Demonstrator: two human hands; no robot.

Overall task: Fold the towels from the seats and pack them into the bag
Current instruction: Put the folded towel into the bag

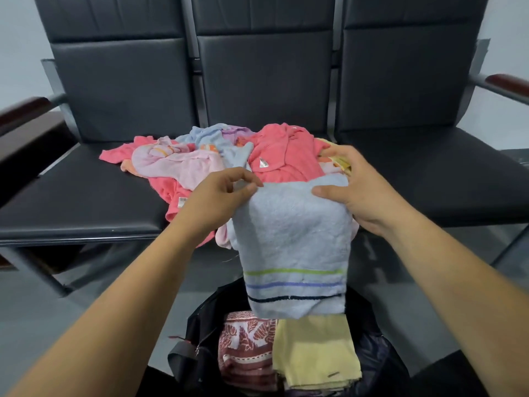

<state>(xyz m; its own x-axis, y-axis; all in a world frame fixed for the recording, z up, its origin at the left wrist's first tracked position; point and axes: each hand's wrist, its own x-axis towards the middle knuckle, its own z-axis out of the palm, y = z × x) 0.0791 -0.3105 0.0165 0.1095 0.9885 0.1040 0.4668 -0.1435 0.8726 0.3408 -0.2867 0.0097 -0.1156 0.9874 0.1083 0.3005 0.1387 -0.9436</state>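
Roughly, reached the middle of the job. Gripped the blue towel (294,242) by its top edge with both hands: left hand (220,196) pinched on the left corner between thumb and fingers, right hand (357,190) curled over the right corner, thumb in front. Held the hands apart, one at each corner, with the cloth spread between them. Hung doubled and near vertical, striped end lowest, directly above the open bag (200,325) on the floor, just in front of the seats (86,196). Could not confirm contact between the striped end and the contents below.

Done so far, judging by the layout:
- Counted two folded towels in the bag, side by side: a red patterned towel (246,348) on the left, a yellow towel (315,348) on the right.
- Rated the blue towel as the third item: folded at least once, not yet packed, possibly short of one more fold.

Left to do:
- Noted a loose pile (257,156) across the left and middle seats, unfolded and tangled.
- Identified in it a coral towel (286,159), a pink towel (177,164) and a pale blue piece (209,136), plus a lilac scrap at the back.
- Could not give an exact count, owing to overlap.
- Estimated more work ahead than behind: each piece to be lifted, folded and placed.
- Could not judge spare room in the bag, with its depth hidden.
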